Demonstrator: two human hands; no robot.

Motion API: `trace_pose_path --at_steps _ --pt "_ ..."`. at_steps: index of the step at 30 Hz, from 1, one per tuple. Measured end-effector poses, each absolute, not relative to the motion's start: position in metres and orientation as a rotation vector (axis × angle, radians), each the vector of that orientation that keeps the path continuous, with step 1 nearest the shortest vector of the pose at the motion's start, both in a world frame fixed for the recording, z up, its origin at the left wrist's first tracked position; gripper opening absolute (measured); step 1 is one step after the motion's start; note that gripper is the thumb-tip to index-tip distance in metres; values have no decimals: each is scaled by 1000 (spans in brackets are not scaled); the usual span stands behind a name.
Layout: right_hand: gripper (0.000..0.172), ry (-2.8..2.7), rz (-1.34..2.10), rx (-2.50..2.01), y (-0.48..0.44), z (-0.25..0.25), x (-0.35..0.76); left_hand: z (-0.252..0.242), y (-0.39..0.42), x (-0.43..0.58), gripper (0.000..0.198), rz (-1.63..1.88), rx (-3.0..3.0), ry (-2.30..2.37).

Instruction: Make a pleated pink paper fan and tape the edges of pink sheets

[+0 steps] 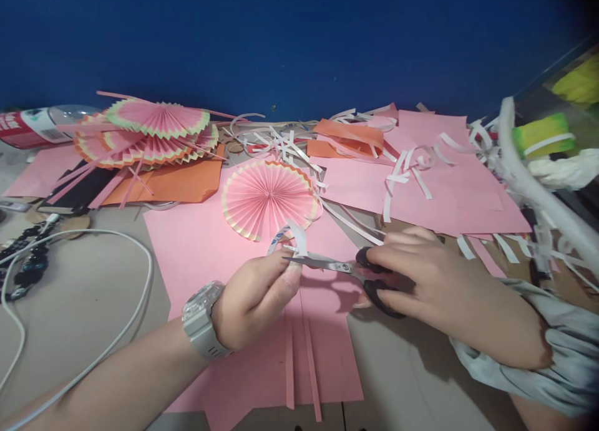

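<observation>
My right hand (412, 275) grips the black handles of a pair of scissors (346, 267), whose blades point left toward my other hand. Pinched in my left hand (262, 290) is a curled white paper strip (299, 236) with blue print on part of it; the blades cross it right by my fingertips. A round pleated pink paper fan (269, 197) with a yellow and orange edge lies just beyond, on a large pink sheet (196, 256). Two narrow pink strips (299, 362) run down the sheet below my left hand.
Several finished-looking pleated fans (159, 122) are stacked at the back left on orange paper (187, 181). A plastic bottle (42, 128) lies behind them. White curled scraps (281, 145) and pink sheets (449, 188) spread across the back and right. A white cable (147, 281) loops at left.
</observation>
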State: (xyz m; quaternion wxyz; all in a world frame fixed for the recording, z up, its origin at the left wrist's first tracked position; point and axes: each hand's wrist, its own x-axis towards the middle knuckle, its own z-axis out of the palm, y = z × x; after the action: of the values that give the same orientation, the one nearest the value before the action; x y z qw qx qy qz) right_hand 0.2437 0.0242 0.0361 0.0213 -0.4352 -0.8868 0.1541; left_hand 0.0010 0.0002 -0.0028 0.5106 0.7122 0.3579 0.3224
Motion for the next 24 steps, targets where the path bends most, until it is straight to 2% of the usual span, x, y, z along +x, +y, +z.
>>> trace_pose_path --at_steps 14,24 --pt "11 -2756 452 -1310 24 36 243 -1 1 2 32 773 1736 863" --pt "10 -2725 586 -1421 23 40 235 -1 0 1 29 764 1745 870"
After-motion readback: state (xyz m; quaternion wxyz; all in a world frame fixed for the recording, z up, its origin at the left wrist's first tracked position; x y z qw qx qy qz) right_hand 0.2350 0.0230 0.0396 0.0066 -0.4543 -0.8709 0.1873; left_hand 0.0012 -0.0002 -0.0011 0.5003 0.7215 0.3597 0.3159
